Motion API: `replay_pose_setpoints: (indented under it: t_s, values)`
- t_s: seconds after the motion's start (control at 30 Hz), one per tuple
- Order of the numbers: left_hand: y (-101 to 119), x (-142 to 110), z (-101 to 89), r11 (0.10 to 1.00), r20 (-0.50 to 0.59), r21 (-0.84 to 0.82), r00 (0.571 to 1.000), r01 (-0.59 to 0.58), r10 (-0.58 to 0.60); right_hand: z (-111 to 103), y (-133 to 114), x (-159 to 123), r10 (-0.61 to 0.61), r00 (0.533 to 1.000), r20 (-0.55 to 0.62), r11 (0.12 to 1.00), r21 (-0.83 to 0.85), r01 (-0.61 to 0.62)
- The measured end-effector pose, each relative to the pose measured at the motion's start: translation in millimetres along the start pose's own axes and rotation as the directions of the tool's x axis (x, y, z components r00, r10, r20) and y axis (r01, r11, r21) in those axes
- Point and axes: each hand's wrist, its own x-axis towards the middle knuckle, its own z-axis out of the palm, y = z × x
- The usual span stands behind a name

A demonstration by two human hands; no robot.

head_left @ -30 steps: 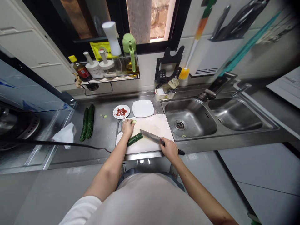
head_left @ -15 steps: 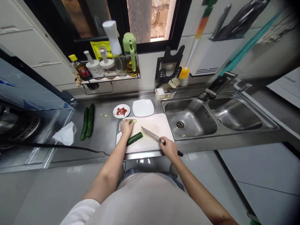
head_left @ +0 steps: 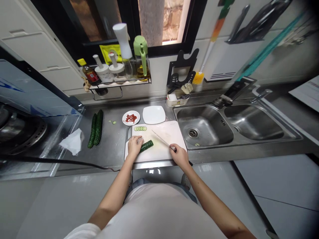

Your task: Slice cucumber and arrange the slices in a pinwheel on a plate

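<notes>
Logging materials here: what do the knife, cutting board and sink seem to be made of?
Knife: blade probably steel, a thin, pale grey strip seen nearly edge-on; handle black, perhaps plastic, but mostly covered by the hand.
Cutting board: likely plastic, matte, given its even off-white surface without visible wood grain.
Sink: apparently stainless steel, satin to glossy, with grey sheen and bright reflections.
</notes>
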Motion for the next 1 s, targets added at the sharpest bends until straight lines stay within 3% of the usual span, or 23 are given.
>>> replay_pose_setpoints:
  t_s: [0.27, 0.67, 0.8, 1.0]
  values:
    - [11.2, -22.8, 5.6, 0.983, 0.0, -0.001, 0.983, -0.185, 0.185, 0.8, -14.7, 10.3, -0.075, 0.994, 0.073, 0.997, -0.011, 0.076]
    - [17.5, -19.5, 8.1, 0.952, 0.098, 0.01, 0.948, -0.306, 0.303, 3.8, -54.3, 4.4, -0.14, 0.956, 0.257, 0.963, -0.189, 0.192]
    - [20.4, -18.7, 10.0, 0.947, 0.17, 0.041, 0.936, -0.318, 0.307, 4.7, -61.5, 1.0, -0.142, 0.949, 0.282, 0.954, -0.216, 0.207]
    - [20.7, -20.3, 11.1, 0.941, 0.17, 0.072, 0.934, -0.33, 0.314, 6.5, -65.1, -1.3, -0.151, 0.942, 0.298, 0.953, -0.208, 0.219]
